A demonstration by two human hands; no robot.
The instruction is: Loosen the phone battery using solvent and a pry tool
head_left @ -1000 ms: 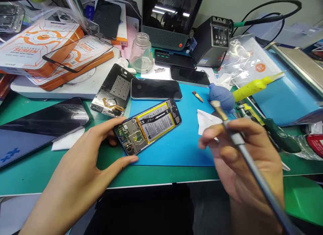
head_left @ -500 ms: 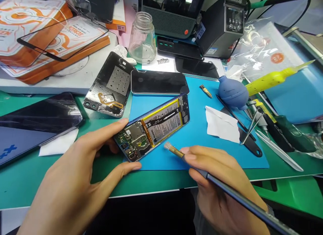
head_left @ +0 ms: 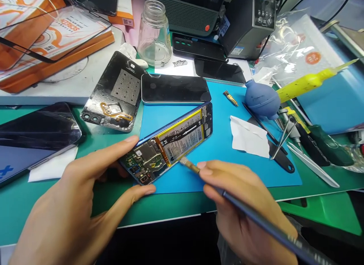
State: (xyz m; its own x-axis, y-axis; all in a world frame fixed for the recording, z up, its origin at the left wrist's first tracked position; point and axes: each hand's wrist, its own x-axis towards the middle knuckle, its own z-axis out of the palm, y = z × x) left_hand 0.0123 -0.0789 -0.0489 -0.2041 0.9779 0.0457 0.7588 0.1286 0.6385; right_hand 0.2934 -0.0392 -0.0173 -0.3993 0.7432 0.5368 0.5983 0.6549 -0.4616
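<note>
Battery (head_left: 182, 138) yellow (black arrow strip); mat (head_left: 227, 158) blue; blower (head_left: 261, 99) grey-blue.

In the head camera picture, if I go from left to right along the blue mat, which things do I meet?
Opened phone gripped by the left hand → brush in the right hand → white paper → blue air blower → tweezers → yellow tool.

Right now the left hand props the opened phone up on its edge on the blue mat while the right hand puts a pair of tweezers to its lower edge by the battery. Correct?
Not quite. The right hand holds a brush, not tweezers; its bristles meet the opened phone beside the battery. The left hand does prop it on the blue mat, per the head view.
</note>
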